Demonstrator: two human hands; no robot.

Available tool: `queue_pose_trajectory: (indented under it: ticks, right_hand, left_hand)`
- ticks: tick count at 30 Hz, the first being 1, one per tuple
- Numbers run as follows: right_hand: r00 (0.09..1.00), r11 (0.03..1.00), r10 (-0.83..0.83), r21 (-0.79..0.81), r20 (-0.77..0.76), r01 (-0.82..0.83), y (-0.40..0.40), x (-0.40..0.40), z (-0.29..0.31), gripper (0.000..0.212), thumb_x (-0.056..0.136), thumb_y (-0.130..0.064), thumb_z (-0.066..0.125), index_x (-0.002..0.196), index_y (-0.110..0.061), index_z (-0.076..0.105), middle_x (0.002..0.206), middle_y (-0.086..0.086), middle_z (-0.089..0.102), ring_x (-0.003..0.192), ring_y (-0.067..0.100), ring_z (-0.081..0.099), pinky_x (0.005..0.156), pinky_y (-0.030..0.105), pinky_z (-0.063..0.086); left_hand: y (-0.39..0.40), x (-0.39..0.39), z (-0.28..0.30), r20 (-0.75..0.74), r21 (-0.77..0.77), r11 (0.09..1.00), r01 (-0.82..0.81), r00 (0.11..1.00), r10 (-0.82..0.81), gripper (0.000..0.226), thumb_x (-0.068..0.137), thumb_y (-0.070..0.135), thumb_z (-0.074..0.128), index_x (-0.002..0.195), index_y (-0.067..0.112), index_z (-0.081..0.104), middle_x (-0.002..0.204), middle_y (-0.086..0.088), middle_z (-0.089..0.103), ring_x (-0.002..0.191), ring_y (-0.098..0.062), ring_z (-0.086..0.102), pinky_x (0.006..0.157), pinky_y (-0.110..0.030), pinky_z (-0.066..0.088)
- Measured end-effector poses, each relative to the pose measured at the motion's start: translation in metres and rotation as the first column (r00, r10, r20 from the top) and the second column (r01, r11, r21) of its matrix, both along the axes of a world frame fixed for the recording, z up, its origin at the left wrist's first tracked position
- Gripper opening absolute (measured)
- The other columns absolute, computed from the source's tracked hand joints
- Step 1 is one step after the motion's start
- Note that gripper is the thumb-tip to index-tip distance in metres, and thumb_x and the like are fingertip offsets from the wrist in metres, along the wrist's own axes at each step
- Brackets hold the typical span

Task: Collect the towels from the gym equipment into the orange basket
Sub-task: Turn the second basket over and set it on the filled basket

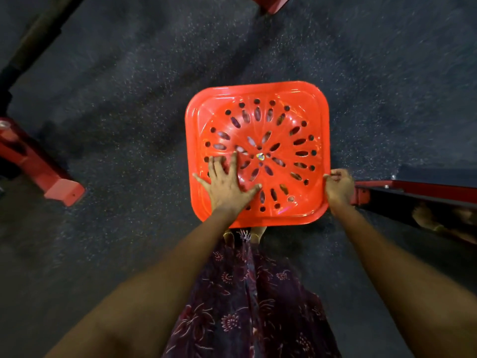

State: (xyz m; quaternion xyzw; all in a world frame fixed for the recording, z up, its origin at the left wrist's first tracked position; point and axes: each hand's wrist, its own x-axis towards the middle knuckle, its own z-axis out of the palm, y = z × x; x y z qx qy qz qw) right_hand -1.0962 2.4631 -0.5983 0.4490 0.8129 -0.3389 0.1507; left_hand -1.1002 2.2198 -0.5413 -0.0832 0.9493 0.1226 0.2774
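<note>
The orange basket (258, 153) is seen from straight above, its perforated lid shut, standing on the speckled floor (129, 99) between red gym frames (38, 164). The left hand (228, 180) is laid flat on the lid with fingers spread, nothing gripped. The right hand (338, 186) is curled round the lid's right edge near its near corner. Pale shapes are glimpsed through the slots, possibly towels, though that cannot be confirmed. No loose towel is in view. Risk from here: if the lid is pulled up on one side while pressed down on the other, it could flex or pop free, and the basket could be tipped, spilling whatever is inside.
</note>
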Motion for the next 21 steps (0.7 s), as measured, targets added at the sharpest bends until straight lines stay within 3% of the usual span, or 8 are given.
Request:
queue_pose_trajectory:
  ticks: [4, 6, 8, 10, 13, 18, 21]
  right_hand:
    - [0.999, 0.999, 0.048, -0.019, 0.023, -0.048, 0.002, 0.000, 0.002, 0.016, 0.089, -0.017, 0.056, 0.098, -0.007, 0.065, 0.108, 0.018, 0.064, 0.102, 0.033, 0.060, 0.090, 0.036, 0.045]
    - [0.999, 0.999, 0.044, -0.007, -0.026, -0.044, -0.006, -0.006, 0.010, 0.025, 0.093, -0.027, 0.053, 0.108, -0.007, 0.061, 0.118, 0.017, 0.058, 0.109, 0.032, 0.057, 0.092, 0.038, 0.044]
    - [0.984, 0.991, 0.131, 0.032, -0.125, -0.127, -0.025, -0.014, 0.025, 0.046, 0.094, -0.038, 0.052, 0.131, -0.010, 0.047, 0.136, 0.015, 0.045, 0.124, 0.029, 0.046, 0.100, 0.038, 0.039]
    - [0.905, 0.920, 0.391, 0.086, -0.166, -0.382, -0.052, -0.023, 0.037, 0.070, 0.091, -0.049, 0.052, 0.149, -0.020, 0.025, 0.155, 0.012, 0.022, 0.142, 0.028, 0.025, 0.112, 0.045, 0.025]
    - [0.675, 0.670, 0.737, 0.103, 0.021, -0.735, -0.088, -0.032, 0.037, 0.086, 0.084, -0.065, 0.048, 0.150, -0.037, 0.000, 0.160, 0.004, -0.015, 0.146, 0.034, -0.016, 0.110, 0.064, -0.006]
    - [0.582, 0.580, 0.800, 0.064, 0.146, -0.812, -0.096, -0.032, 0.033, 0.098, 0.078, -0.076, 0.043, 0.147, -0.040, -0.016, 0.153, 0.008, -0.033, 0.137, 0.043, -0.032, 0.101, 0.072, -0.014]
    - [0.549, 0.553, 0.816, 0.033, 0.185, -0.833, -0.096, -0.035, 0.038, 0.112, 0.069, -0.080, 0.050, 0.146, -0.039, -0.020, 0.151, 0.010, -0.037, 0.136, 0.044, -0.034, 0.099, 0.071, -0.017]
  left_hand:
    - [0.000, -0.002, -0.006, -0.013, 0.004, 1.000, -0.010, 1.000, 0.010, 0.100, 0.071, 0.076, 0.051, 0.151, 0.033, 0.008, 0.155, -0.014, 0.013, 0.147, -0.028, -0.002, 0.110, -0.066, -0.006]
    - [-0.002, -0.001, -0.006, -0.020, 0.006, 1.000, -0.004, 1.000, 0.004, 0.100, 0.070, 0.077, 0.051, 0.150, 0.034, 0.009, 0.155, -0.014, 0.014, 0.147, -0.028, -0.002, 0.110, -0.065, -0.007]
    - [-0.002, 0.000, -0.005, -0.008, 0.016, 1.000, -0.006, 1.000, 0.006, 0.101, 0.071, 0.076, 0.052, 0.151, 0.033, 0.007, 0.155, -0.013, 0.012, 0.147, -0.028, -0.004, 0.110, -0.065, -0.008]
    - [0.000, -0.001, -0.005, 0.002, 0.035, 0.999, 0.015, 1.000, -0.015, 0.100, 0.074, 0.073, 0.051, 0.151, 0.032, 0.003, 0.158, -0.011, 0.005, 0.147, -0.027, -0.006, 0.111, -0.065, -0.007]
    - [0.002, -0.001, -0.008, -0.016, 0.064, 0.990, 0.127, 0.992, -0.126, 0.093, 0.082, 0.066, 0.048, 0.151, 0.031, -0.003, 0.159, -0.005, -0.012, 0.147, -0.024, -0.012, 0.110, -0.065, -0.005]
    - [0.000, -0.007, -0.013, 0.058, 0.122, 0.964, 0.235, 0.968, -0.243, 0.091, 0.088, 0.064, 0.039, 0.149, 0.024, -0.015, 0.156, -0.004, -0.026, 0.144, -0.026, -0.026, 0.105, -0.070, -0.008]
    - [-0.005, -0.012, -0.017, 0.180, 0.086, 0.951, 0.296, 0.935, -0.307, 0.113, 0.075, 0.076, 0.047, 0.138, 0.026, -0.033, 0.150, -0.008, -0.039, 0.138, -0.032, -0.035, 0.102, -0.072, -0.013]
